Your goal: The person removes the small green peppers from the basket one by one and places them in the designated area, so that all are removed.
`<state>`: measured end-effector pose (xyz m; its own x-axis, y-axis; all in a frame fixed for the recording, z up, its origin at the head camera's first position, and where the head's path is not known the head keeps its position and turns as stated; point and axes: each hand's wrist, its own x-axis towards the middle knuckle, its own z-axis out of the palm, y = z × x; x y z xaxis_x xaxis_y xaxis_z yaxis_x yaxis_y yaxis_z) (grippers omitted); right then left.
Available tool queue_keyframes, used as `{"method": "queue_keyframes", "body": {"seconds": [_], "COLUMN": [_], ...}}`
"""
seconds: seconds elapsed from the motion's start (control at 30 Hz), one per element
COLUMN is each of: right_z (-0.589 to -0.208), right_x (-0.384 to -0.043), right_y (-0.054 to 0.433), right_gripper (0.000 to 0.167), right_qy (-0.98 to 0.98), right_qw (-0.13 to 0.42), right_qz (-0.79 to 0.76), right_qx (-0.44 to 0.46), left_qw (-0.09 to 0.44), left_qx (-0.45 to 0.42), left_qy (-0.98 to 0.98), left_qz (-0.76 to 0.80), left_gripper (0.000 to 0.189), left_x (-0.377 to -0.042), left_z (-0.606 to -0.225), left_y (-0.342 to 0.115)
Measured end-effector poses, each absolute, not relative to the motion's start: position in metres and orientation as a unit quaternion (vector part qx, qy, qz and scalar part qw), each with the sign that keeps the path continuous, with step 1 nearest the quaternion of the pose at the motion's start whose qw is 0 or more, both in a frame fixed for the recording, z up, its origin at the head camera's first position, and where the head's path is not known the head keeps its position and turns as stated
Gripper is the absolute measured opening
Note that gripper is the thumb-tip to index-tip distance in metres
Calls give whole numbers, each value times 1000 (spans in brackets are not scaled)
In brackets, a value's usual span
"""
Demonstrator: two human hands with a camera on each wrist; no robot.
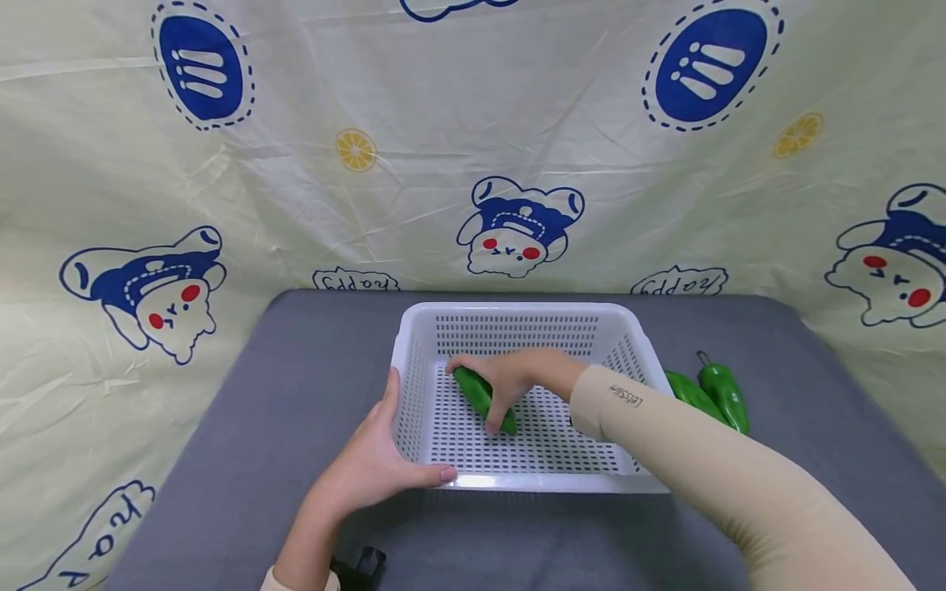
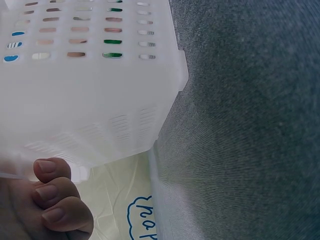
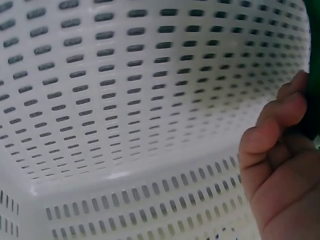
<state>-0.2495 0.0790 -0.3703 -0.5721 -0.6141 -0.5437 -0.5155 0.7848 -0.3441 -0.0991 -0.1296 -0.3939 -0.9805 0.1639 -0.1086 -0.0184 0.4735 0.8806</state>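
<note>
Head view: the right hand (image 1: 517, 379) reaches over the white perforated basket (image 1: 528, 484) and curls its fingers round a green pepper (image 1: 482, 397) lying on the basket floor, toward the left wall. The left hand (image 1: 377, 460) lies open against the basket's near-left corner, thumb along the front rim. Two more peppers (image 1: 709, 396) lie on the grey tabletop (image 1: 281, 410) just right of the basket. Bare tabletop spreads to the left and in front; the patterned sheet (image 1: 473, 139) closes the back edge.
</note>
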Motion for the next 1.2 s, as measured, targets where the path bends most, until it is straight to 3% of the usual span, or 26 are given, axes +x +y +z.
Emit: {"method": "queue_keyframes", "body": {"seconds": [0.4, 0.73, 0.97, 1.2], "right_z": [-327, -291, -287, -300], "right_x": [-237, -230, -220, -208], "right_y": [124, 200, 264, 338], "right_gripper": [98, 101, 100, 102], "right_qy": [855, 860, 841, 878], "right_qw": [332, 311, 321, 276], "right_qz": [-228, -294, -372, -347], "right_qx": [-327, -276, -227, -181], "left_qw": [80, 73, 69, 74], "left_qx": [56, 57, 57, 59], "left_qy": [847, 852, 859, 866], "left_qz": [522, 515, 504, 491], "left_gripper": [143, 146, 146, 146], "left_x": [-99, -99, -100, -100], "left_z": [-393, -395, -395, -393], "left_y": [-128, -128, -129, -129]}}
